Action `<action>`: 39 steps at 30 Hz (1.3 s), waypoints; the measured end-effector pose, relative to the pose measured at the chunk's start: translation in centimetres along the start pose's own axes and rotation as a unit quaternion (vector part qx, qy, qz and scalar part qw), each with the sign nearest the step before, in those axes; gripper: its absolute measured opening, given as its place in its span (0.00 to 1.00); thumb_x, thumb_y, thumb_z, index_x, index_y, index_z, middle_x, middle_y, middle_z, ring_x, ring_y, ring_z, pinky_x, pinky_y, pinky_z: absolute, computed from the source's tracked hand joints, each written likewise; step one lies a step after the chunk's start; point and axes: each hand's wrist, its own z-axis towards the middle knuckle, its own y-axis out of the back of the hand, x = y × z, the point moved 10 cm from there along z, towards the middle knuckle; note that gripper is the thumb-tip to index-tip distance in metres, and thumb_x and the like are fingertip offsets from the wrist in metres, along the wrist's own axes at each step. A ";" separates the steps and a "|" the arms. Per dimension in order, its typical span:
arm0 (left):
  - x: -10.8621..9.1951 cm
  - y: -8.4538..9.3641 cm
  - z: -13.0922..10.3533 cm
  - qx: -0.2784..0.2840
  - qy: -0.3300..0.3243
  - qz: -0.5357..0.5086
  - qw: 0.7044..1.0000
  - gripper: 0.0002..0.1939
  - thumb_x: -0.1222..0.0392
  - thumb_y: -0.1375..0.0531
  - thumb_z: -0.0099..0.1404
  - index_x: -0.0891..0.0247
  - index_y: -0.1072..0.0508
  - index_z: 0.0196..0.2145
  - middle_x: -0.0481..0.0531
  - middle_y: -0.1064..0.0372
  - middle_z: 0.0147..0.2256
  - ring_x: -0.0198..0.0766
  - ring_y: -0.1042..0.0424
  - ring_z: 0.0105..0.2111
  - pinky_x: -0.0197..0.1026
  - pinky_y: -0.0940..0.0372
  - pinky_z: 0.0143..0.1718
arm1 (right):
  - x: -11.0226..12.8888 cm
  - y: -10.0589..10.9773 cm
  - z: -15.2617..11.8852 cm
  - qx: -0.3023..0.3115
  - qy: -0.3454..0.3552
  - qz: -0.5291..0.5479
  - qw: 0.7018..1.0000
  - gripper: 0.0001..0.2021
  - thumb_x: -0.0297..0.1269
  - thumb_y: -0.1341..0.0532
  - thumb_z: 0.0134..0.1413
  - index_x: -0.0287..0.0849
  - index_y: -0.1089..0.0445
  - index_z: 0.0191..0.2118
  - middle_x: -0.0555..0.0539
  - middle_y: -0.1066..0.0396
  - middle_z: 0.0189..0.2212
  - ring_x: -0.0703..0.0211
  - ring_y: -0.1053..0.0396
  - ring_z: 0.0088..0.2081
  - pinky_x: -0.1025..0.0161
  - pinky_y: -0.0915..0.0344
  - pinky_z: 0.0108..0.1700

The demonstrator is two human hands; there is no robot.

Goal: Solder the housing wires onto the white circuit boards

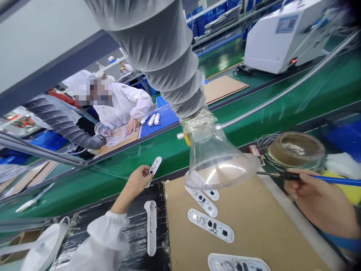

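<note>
My left hand is closed around the lower end of a white, elongated plastic housing with small electronics inside, held up over the green belt. A soldering iron with a thin metal tip and a blue rear part is gripped in my right hand, at the right side of the board. Between my hands, several similar open housings lie on the brown cardboard, showing black components and wires. A white plastic shell rests on the black-wrapped surface left of the cardboard.
A clear fume hood on a grey duct hangs over the cardboard. A round brown container and wire coil stand behind my right hand. Across the green belt, a co-worker handles parts. A white machine stands far right.
</note>
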 end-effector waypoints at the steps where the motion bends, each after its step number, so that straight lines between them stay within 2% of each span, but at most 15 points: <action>1: -1.0 -0.5 -1.5 0.003 -0.013 -0.004 1.000 0.12 0.60 0.33 0.61 0.62 0.23 0.44 0.51 0.24 0.37 0.41 0.26 0.35 0.42 0.33 0.39 | -0.4 0.4 0.0 -0.003 -0.035 0.007 0.999 0.13 0.51 0.26 0.50 0.48 0.20 0.26 0.43 0.38 0.18 0.54 0.39 0.20 0.51 0.47 0.20; 3: -3.1 -1.6 -4.6 0.010 -0.038 -0.011 0.999 0.16 0.59 0.34 0.60 0.62 0.23 0.46 0.52 0.24 0.39 0.43 0.25 0.38 0.43 0.32 0.41 | -1.1 0.7 -0.2 -0.013 -0.088 0.031 0.996 0.11 0.49 0.25 0.44 0.49 0.20 0.25 0.43 0.39 0.18 0.53 0.39 0.20 0.51 0.48 0.21; 5: -5.2 -3.0 -7.7 0.028 -0.068 -0.019 0.997 0.17 0.58 0.35 0.60 0.61 0.24 0.47 0.53 0.24 0.40 0.44 0.25 0.39 0.44 0.30 0.43 | -1.0 0.4 -0.4 -0.020 -0.094 0.063 0.993 0.08 0.45 0.25 0.42 0.48 0.19 0.26 0.43 0.37 0.18 0.53 0.38 0.21 0.52 0.48 0.22; 10: -11.9 -7.6 -13.7 0.095 -0.149 -0.047 0.983 0.18 0.57 0.35 0.61 0.56 0.25 0.50 0.52 0.25 0.41 0.45 0.24 0.39 0.46 0.29 0.44 | -0.4 -0.4 -0.8 -0.006 -0.082 0.095 0.992 0.07 0.41 0.28 0.47 0.44 0.18 0.31 0.45 0.34 0.18 0.57 0.36 0.23 0.58 0.45 0.22; 15: -20.4 -13.1 -17.1 0.149 -0.231 -0.074 0.959 0.21 0.61 0.37 0.63 0.54 0.29 0.54 0.54 0.25 0.44 0.48 0.22 0.42 0.49 0.28 0.44 | 0.4 -0.2 -0.5 -0.010 -0.045 0.102 0.994 0.07 0.42 0.31 0.51 0.44 0.20 0.33 0.50 0.34 0.17 0.59 0.37 0.21 0.63 0.45 0.20; 18: -25.1 -15.7 -18.4 0.146 -0.295 -0.072 0.942 0.21 0.65 0.39 0.64 0.54 0.31 0.54 0.57 0.24 0.48 0.50 0.21 0.49 0.51 0.27 0.48 | 0.9 0.1 0.0 -0.014 -0.026 0.106 0.994 0.08 0.42 0.32 0.52 0.43 0.21 0.34 0.51 0.34 0.17 0.60 0.38 0.20 0.63 0.45 0.20; 20: -27.1 -17.2 -18.8 0.139 -0.325 -0.062 0.933 0.21 0.66 0.39 0.64 0.53 0.31 0.54 0.59 0.23 0.50 0.52 0.22 0.52 0.53 0.28 0.52 | 1.3 0.3 0.3 -0.016 -0.015 0.110 0.994 0.08 0.43 0.32 0.52 0.43 0.22 0.34 0.52 0.34 0.17 0.61 0.38 0.19 0.64 0.45 0.19; 23: -28.3 -18.8 -18.9 0.137 -0.338 -0.043 0.930 0.20 0.68 0.41 0.65 0.54 0.31 0.53 0.61 0.24 0.51 0.55 0.24 0.55 0.56 0.30 0.55 | 1.6 0.4 0.6 -0.016 -0.012 0.115 0.993 0.09 0.43 0.33 0.54 0.43 0.22 0.34 0.52 0.34 0.17 0.61 0.38 0.19 0.64 0.45 0.19; 26: -28.1 -19.6 -18.6 0.144 -0.333 -0.017 0.932 0.13 0.65 0.40 0.68 0.56 0.31 0.50 0.62 0.24 0.49 0.58 0.23 0.52 0.58 0.30 0.52 | 1.6 0.4 0.6 -0.017 -0.021 0.121 0.992 0.08 0.42 0.33 0.54 0.43 0.22 0.35 0.52 0.33 0.17 0.61 0.37 0.19 0.64 0.45 0.19; 30: -27.9 -19.1 -18.4 0.143 -0.359 0.009 0.922 0.07 0.56 0.39 0.72 0.54 0.30 0.47 0.59 0.25 0.47 0.56 0.23 0.48 0.56 0.29 0.49 | 1.7 0.4 0.6 -0.019 -0.031 0.129 0.991 0.08 0.42 0.33 0.53 0.44 0.22 0.34 0.51 0.31 0.17 0.61 0.37 0.19 0.64 0.45 0.20; 32: -28.5 -18.4 -18.2 0.130 -0.392 0.003 0.911 0.03 0.58 0.43 0.75 0.53 0.29 0.44 0.56 0.26 0.45 0.51 0.22 0.44 0.52 0.29 0.45 | 1.7 0.4 0.6 -0.019 -0.034 0.129 0.991 0.08 0.42 0.33 0.52 0.44 0.22 0.34 0.51 0.31 0.17 0.61 0.37 0.20 0.63 0.45 0.20; 34: -29.2 -18.0 -17.8 0.126 -0.416 -0.010 0.900 0.08 0.61 0.47 0.76 0.53 0.29 0.42 0.54 0.26 0.43 0.47 0.22 0.41 0.49 0.30 0.43 | 1.7 0.4 0.6 -0.020 -0.040 0.127 0.991 0.08 0.42 0.33 0.52 0.44 0.21 0.34 0.51 0.31 0.17 0.61 0.37 0.20 0.63 0.44 0.20; 39: -30.8 -18.6 -16.8 0.146 -0.444 0.005 0.884 0.06 0.63 0.43 0.75 0.55 0.29 0.38 0.51 0.25 0.38 0.45 0.23 0.38 0.46 0.32 0.40 | 1.7 0.4 0.5 -0.022 -0.051 0.120 0.991 0.07 0.41 0.34 0.53 0.43 0.21 0.33 0.51 0.32 0.16 0.61 0.38 0.19 0.62 0.44 0.20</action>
